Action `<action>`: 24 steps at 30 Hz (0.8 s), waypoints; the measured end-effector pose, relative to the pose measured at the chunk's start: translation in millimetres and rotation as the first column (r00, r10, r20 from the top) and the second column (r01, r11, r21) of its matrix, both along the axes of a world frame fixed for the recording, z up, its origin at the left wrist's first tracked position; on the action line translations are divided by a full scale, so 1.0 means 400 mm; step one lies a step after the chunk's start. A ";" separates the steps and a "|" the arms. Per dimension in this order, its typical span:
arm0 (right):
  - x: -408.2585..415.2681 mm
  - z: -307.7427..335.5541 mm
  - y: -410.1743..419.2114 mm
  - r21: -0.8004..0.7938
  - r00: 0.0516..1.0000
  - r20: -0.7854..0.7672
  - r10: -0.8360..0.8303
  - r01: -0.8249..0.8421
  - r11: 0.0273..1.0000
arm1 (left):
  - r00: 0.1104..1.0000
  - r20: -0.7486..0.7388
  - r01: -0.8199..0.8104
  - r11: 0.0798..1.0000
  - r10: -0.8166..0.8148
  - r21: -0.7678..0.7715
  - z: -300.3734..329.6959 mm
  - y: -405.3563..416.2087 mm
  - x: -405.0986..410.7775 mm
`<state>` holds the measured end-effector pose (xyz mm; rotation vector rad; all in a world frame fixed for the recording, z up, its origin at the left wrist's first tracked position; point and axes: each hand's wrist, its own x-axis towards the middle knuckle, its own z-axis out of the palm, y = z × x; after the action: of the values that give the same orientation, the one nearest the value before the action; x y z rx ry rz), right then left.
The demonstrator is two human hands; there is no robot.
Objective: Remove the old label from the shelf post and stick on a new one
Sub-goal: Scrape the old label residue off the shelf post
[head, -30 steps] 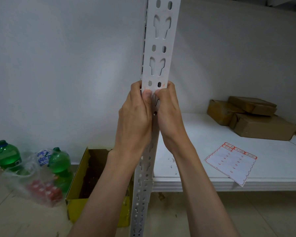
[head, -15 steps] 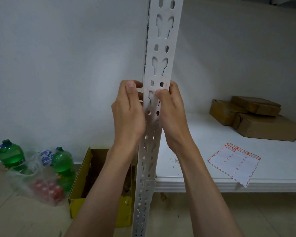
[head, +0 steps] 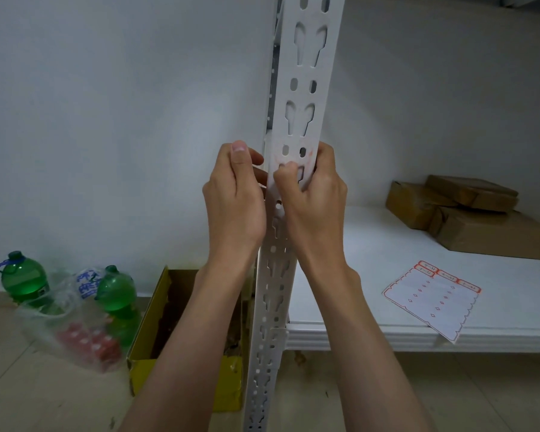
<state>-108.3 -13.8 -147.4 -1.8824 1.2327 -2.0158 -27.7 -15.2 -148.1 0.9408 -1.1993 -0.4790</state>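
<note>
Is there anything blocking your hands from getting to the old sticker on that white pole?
No, nothing visible blocks them. The right hand is already on the shelf post, its thumb pressing where faint red label traces show. The left hand sits at the post's left edge. The label sheet lies apart on the shelf.

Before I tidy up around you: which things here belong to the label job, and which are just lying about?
Job: shelf post; old label remnant; label sheet; left hand; right hand.

Lying about: brown parcels; green bottles; plastic bag; yellow box.
</note>
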 end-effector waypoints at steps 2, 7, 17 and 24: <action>-0.003 0.001 -0.003 0.001 1.000 -0.005 0.008 -0.008 1.000 | 1.000 0.003 -0.002 1.000 0.002 0.004 0.001 0.001 0.000; -0.014 -0.001 -0.005 -0.017 1.000 -0.021 0.009 -0.009 1.000 | 1.000 -0.002 0.008 1.000 -0.008 0.009 0.000 -0.001 0.001; -0.014 0.001 -0.002 0.024 0.998 -0.009 0.059 -0.058 0.998 | 1.000 0.019 -0.007 1.000 0.007 0.000 -0.002 -0.001 -0.002; -0.036 0.006 0.004 0.043 0.992 -0.072 0.106 -0.103 0.994 | 1.000 0.023 0.005 1.000 -0.004 -0.011 -0.003 0.001 0.002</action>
<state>-122.5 -12.2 -145.1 -1.9762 1.1549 -1.8719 -27.0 -14.7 -149.4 0.9365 -1.2238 -0.4658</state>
